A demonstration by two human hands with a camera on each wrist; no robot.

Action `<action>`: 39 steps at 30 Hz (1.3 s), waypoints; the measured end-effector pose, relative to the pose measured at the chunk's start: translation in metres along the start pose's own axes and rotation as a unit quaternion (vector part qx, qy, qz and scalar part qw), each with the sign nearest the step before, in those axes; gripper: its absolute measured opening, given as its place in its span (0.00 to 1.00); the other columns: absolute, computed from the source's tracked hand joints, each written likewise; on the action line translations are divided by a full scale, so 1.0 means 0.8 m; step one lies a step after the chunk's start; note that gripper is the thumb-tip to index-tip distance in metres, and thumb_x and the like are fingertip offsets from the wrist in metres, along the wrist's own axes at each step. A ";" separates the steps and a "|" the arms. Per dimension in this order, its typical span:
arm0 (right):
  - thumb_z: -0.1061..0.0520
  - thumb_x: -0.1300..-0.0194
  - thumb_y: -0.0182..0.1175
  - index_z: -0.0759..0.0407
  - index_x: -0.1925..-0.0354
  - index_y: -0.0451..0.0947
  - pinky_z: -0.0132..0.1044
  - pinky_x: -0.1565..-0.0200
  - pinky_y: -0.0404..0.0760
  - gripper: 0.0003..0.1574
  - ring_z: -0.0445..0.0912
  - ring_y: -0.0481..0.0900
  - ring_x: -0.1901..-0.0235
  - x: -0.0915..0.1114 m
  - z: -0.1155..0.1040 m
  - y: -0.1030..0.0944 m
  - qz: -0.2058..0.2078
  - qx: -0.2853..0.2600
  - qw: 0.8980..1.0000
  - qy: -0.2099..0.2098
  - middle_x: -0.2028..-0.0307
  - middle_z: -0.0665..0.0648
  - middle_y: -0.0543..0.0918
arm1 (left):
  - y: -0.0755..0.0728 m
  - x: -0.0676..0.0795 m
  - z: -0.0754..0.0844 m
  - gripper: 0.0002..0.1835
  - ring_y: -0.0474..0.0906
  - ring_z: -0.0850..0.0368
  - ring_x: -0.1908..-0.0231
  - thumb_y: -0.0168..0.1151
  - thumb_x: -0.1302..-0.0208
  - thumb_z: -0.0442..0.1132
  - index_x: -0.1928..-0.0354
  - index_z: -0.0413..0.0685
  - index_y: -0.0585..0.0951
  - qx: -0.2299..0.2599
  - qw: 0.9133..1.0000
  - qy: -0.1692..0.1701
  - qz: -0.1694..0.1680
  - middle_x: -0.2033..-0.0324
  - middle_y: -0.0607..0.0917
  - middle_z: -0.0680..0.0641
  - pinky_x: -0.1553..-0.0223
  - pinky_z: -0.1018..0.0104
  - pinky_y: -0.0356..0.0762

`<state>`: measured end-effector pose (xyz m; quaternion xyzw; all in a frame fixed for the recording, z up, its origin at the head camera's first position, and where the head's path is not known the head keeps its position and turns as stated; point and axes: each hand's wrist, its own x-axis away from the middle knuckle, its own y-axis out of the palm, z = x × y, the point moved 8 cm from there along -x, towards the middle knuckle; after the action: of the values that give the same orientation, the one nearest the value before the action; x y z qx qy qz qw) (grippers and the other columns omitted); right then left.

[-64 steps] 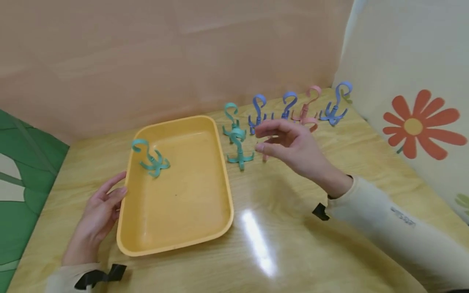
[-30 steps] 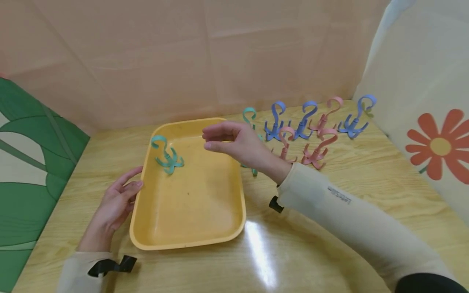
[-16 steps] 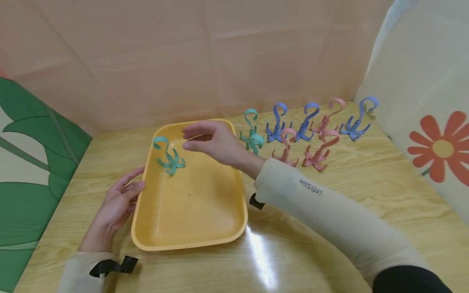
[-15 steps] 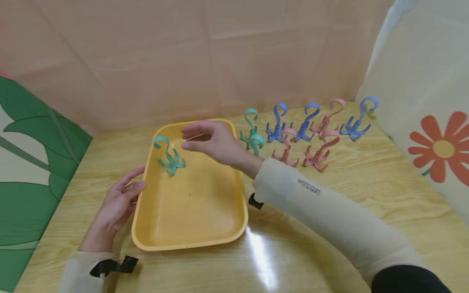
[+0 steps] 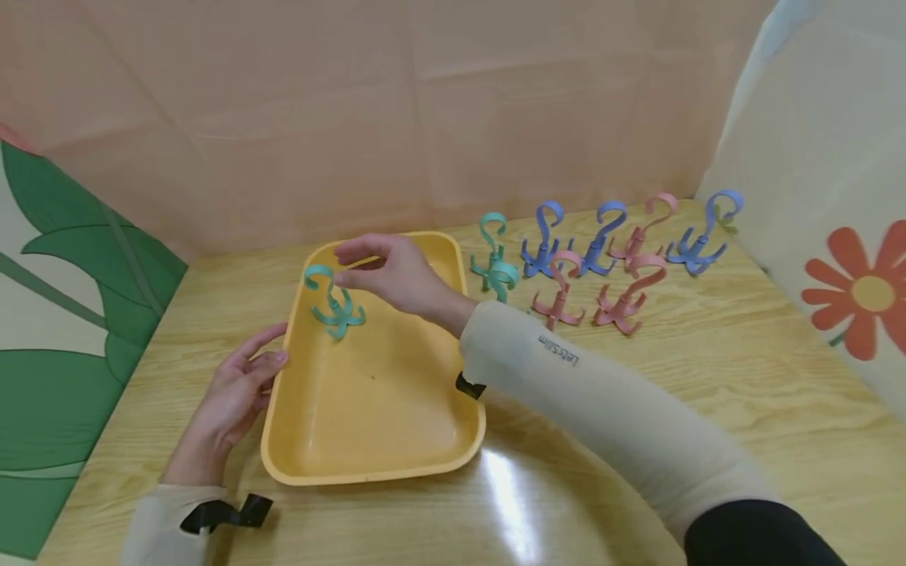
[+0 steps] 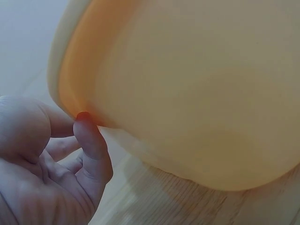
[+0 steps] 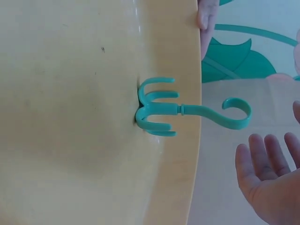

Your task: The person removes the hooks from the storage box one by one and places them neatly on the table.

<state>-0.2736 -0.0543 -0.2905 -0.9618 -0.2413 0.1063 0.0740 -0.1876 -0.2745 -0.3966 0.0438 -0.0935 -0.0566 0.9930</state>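
Note:
A teal clawed hook hanger point(image 5: 338, 313) stands in the yellow tray point(image 5: 375, 472), near its left wall, with its curved hook upward. My right hand point(image 5: 396, 271) hovers over the tray just right of that hook. In the right wrist view the fingers point(image 7: 260, 157) are loosely bent, apart from the hook, and hold nothing. My left hand point(image 5: 237, 389) holds the tray's left rim. The left wrist view shows one fingertip touching the rim and another finger passing behind the tray wall.
Right of the tray stand more hook hangers: teal ones point(image 5: 493, 251), blue ones point(image 5: 543, 244) and pink ones point(image 5: 624, 299). A backdrop point(image 5: 425, 118) closes off the table's point(image 5: 708, 377) far edge. A flower-painted panel point(image 5: 814, 181) flanks it on the right.
My right hand has travelled left from the hangers on the table, across the tray, to the teal hanger inside. The left hand stays at the rim. The view has shifted slightly.

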 end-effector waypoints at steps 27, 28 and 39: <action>0.52 0.34 0.70 0.56 0.43 0.82 0.34 0.50 0.79 0.23 0.45 0.79 0.48 -0.047 0.052 0.031 0.001 0.016 0.999 0.043 0.52 0.50 0.84 | -0.001 -0.001 0.002 0.30 0.86 0.56 0.64 0.59 0.26 0.40 0.26 0.49 0.64 -0.013 1.000 -0.006 -0.001 0.61 0.86 0.50 0.69 0.64 0.85; 0.53 0.34 0.70 0.56 0.44 0.83 0.35 0.50 0.79 0.22 0.45 0.79 0.49 -0.047 0.052 0.032 0.004 0.014 0.999 0.040 0.53 0.49 0.84 | -0.001 0.000 0.002 0.30 0.86 0.56 0.64 0.59 0.26 0.40 0.25 0.49 0.64 -0.013 1.000 -0.006 -0.001 0.61 0.86 0.50 0.69 0.64 0.85; 0.53 0.34 0.69 0.55 0.50 0.85 0.35 0.52 0.79 0.14 0.43 0.79 0.52 -0.049 0.060 0.036 0.005 0.017 0.999 0.045 0.56 0.48 0.84 | -0.001 -0.001 0.000 0.30 0.86 0.57 0.65 0.59 0.26 0.40 0.26 0.49 0.65 -0.008 1.000 -0.003 0.000 0.61 0.86 0.50 0.69 0.64 0.85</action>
<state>-0.3058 -0.0938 -0.3355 -0.9654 -0.2312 0.0670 0.1006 -0.1882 -0.2752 -0.3967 0.0356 -0.0965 -0.0570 0.9931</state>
